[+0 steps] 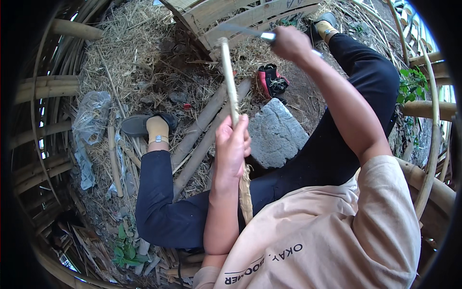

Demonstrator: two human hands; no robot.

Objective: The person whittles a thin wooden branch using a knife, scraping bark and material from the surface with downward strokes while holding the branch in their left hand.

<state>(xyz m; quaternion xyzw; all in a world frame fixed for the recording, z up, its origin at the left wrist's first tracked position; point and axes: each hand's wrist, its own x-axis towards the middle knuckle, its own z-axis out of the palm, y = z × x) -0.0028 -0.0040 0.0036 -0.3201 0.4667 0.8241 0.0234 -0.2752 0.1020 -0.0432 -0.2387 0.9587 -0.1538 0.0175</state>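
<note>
Above the straw-strewn ground (127, 62), I hold a pale stick (228, 74) nearly upright in my left hand (232, 144), which is wrapped snugly around its middle stretch. Its rougher lower end reaches back toward my shirt (327, 231). My right hand (290, 43) is closed in a fist round a knife (267, 36), the blurred blade (243, 30) pointing left near the stick's upper end; I cannot tell whether the two touch. Below my hands, a grey stone block (276, 132) sits on the ground, two bamboo poles (202, 125) slanting just left of it. Beyond its far corner lies a red-and-black object (273, 81). A slatted wooden crate (240, 14) stands toward the ground's far edge, a clear plastic bag (91, 113) near its left edge.
</note>
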